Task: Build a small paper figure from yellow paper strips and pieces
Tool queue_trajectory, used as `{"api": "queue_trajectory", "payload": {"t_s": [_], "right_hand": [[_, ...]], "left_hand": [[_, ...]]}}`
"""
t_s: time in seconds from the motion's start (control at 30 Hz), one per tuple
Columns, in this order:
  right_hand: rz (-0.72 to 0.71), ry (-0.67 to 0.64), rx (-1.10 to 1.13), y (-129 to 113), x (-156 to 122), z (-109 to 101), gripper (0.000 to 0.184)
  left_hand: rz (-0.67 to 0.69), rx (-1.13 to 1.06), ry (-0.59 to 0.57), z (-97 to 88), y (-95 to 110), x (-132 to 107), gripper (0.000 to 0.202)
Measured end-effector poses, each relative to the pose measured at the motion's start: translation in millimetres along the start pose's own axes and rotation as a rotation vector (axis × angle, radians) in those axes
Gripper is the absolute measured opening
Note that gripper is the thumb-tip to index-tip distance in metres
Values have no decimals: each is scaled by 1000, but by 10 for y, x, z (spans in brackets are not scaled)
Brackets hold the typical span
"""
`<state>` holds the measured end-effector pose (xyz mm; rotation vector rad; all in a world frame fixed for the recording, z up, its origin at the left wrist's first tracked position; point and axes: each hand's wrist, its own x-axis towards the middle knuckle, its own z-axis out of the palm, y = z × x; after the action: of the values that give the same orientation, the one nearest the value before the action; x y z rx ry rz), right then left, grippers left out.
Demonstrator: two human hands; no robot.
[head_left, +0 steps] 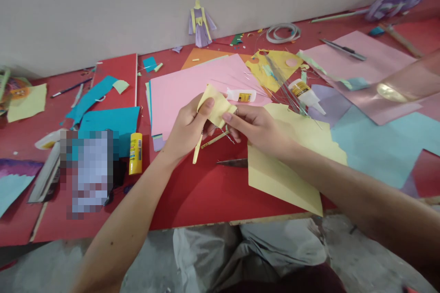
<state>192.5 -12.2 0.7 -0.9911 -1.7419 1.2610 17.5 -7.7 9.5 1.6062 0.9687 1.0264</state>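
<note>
Between both hands I hold a small piece of pale yellow paper (217, 106) above the red table (185, 197). My left hand (192, 116) is closed, its thumb pressing on the paper's face. At the paper's right edge, my right hand (252, 123) pinches with thumb and fingers. A narrow yellow paper strip (197, 150) hangs below my left hand. Thin wires and another rolled strip (215, 139) show under the fingers; whether they are held I cannot tell. Just below lies a dark pointed blade (233, 163), partly under a large yellow sheet (285, 171).
Pink sheets (172, 96) lie behind my hands, with a white glue bottle (242, 95) on them. Another glue bottle (307, 95) is at right, near a utility knife (343, 49). A yellow glue stick (135, 153) stands at left. A purple paper doll (200, 27) leans against the wall.
</note>
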Motion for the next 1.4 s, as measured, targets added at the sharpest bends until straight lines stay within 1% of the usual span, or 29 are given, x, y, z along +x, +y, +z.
{"api": "queue_trajectory", "payload": {"t_s": [0.1, 0.27, 0.47, 0.6, 0.67, 0.73, 0.8, 0.97, 1.1, 1.2, 1.3, 1.4], "right_hand": [[-2, -9, -10, 21, 4, 2, 42], [-6, 14, -30, 15, 0, 5, 46], [-20, 11, -20, 22, 6, 9, 47], [-3, 39, -17, 34, 32, -2, 46], [12, 64, 16, 35, 48, -14, 44], [23, 77, 53, 37, 59, -26, 42], [28, 73, 69, 42, 64, -36, 41], [20, 39, 159, 61, 50, -46, 35], [18, -3, 268, 38, 33, -37, 32], [22, -12, 256, 18, 35, -23, 31], [36, 37, 167, 22, 47, -10, 33], [47, 76, 168, 36, 56, -2, 34]], "left_hand": [[11, 1, -3, -4, -11, 4, 38], [13, 11, 5, 1, -12, 4, 35], [15, 35, 12, 0, -40, 3, 35], [24, 128, 7, 5, -60, -3, 30], [30, 211, -27, 20, -70, -9, 28], [26, 242, -64, 41, -72, -18, 29], [15, 224, -82, 59, -63, -28, 31], [39, 236, -54, 77, 3, -52, 32], [45, 96, -36, 106, 17, -58, 33], [35, 30, -5, 119, -14, -46, 35], [18, 96, 8, 107, -49, -41, 35], [31, 201, -20, 95, -61, -54, 34]]}}
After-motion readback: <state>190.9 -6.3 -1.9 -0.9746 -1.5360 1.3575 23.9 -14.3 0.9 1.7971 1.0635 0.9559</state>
